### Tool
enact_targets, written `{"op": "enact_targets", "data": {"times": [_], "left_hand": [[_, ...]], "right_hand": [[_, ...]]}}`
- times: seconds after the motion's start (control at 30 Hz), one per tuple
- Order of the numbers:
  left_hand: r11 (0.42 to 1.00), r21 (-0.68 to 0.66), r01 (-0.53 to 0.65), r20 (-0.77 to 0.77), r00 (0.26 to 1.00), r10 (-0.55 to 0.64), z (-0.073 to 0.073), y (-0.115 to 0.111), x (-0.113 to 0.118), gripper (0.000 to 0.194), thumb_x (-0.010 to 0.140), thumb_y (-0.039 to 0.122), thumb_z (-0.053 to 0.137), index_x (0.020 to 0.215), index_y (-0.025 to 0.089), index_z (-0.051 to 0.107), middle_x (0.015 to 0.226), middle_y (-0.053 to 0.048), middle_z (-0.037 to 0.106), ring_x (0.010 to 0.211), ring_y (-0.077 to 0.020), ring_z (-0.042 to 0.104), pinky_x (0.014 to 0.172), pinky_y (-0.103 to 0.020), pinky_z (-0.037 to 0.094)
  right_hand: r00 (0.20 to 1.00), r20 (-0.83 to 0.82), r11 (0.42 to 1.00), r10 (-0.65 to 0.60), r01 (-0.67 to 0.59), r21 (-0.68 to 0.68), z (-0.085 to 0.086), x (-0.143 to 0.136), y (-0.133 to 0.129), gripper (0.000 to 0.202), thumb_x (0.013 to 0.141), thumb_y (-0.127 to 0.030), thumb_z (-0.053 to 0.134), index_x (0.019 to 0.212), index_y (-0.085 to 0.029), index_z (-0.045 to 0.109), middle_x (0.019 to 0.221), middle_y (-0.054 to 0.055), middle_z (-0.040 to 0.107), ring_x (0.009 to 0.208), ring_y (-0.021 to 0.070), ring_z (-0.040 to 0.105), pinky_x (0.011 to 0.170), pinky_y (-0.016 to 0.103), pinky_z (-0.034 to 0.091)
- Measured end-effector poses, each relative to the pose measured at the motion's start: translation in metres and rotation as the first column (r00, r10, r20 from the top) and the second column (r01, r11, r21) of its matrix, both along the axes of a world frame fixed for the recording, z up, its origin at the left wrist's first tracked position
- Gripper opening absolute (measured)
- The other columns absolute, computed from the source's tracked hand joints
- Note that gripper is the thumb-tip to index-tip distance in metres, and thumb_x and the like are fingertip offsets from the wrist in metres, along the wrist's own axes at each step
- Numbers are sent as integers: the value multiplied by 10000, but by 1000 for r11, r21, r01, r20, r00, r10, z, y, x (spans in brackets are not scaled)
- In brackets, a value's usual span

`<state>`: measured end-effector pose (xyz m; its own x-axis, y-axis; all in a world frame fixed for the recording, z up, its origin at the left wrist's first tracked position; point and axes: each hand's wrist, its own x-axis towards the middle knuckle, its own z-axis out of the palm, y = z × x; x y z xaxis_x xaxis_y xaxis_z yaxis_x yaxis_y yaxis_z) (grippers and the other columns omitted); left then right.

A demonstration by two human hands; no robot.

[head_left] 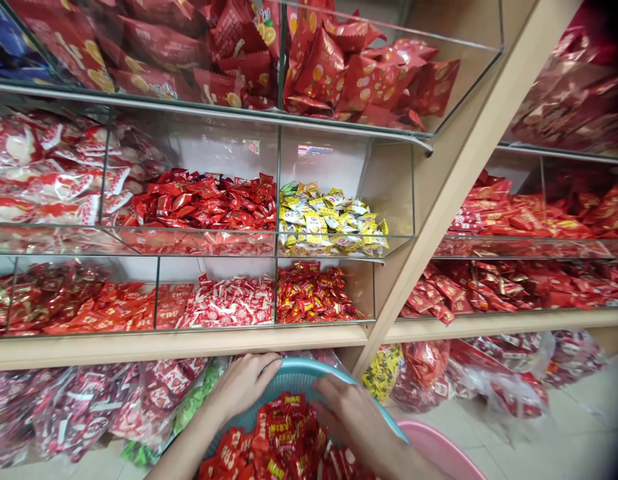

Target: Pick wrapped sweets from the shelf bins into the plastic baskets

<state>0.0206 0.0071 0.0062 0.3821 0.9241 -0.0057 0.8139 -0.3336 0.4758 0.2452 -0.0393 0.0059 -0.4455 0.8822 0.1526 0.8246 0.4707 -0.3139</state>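
Note:
A blue plastic basket (283, 369) full of small red-wrapped candies (289, 433) is at the bottom middle, under the edge of the lowest shelf. My left hand (249, 385) is closed on the basket's rim at its far left side. Inside the basket, against its right part, my right hand (346, 410) is beside the candies. Its fingers are smeared by motion and partly hidden, so I cannot tell whether they hold anything. Some of the candies carry yellow print; others at the left have pale lettering.
Glass-fronted shelves hold red candies (203, 203), yellow-and-white candies (333, 220), red-and-white candies (231, 300) and red-and-yellow candies (313, 293). A slanting wooden post (439, 213) divides the units. Bagged candies (89, 407) lie below; a pink basin (439, 447) stands at the right.

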Motion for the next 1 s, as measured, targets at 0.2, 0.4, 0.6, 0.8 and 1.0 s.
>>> {"op": "enact_targets", "data": {"times": [0.2,0.4,0.6,0.8,1.0], "left_hand": [[1000,17,18,10,1000,-18,1,0,-1,422,931,464,255,927,281,636,900,-19,694,884,-214,632,779,-268,412],[1000,7,21,25,999,-21,0,0,-1,405,928,462,266,945,284,630,921,-21,689,903,-213,628,793,-267,409],[1000,7,1,2,1000,-1,3,-2,-3,417,930,465,254,946,278,627,886,-24,692,863,-218,637,733,-263,410],[1000,16,14,8,1000,-14,4,-2,-3,404,932,458,262,933,281,625,880,-13,693,855,-214,638,707,-254,408],[1000,-3,13,32,999,-13,1,-1,-3,403,927,463,271,947,286,633,910,-18,694,890,-212,631,779,-264,412]], "right_hand": [[985,-169,984,-34,63,167,49,27,47,265,931,-285,344,995,-221,594,912,60,642,800,174,605,719,272,444],[997,-53,980,-53,62,187,74,42,101,207,875,-196,442,958,-207,631,897,57,628,800,160,594,716,256,418],[996,-34,994,-87,89,56,69,31,125,112,785,-184,568,791,-206,678,857,56,657,797,184,600,632,243,373],[973,-197,993,-120,121,-5,62,34,137,190,799,-210,504,702,-172,663,679,37,659,648,154,580,616,246,377],[884,-429,983,-184,160,-93,60,38,141,244,793,-332,480,679,-150,596,584,23,613,505,125,535,510,236,406]]}}
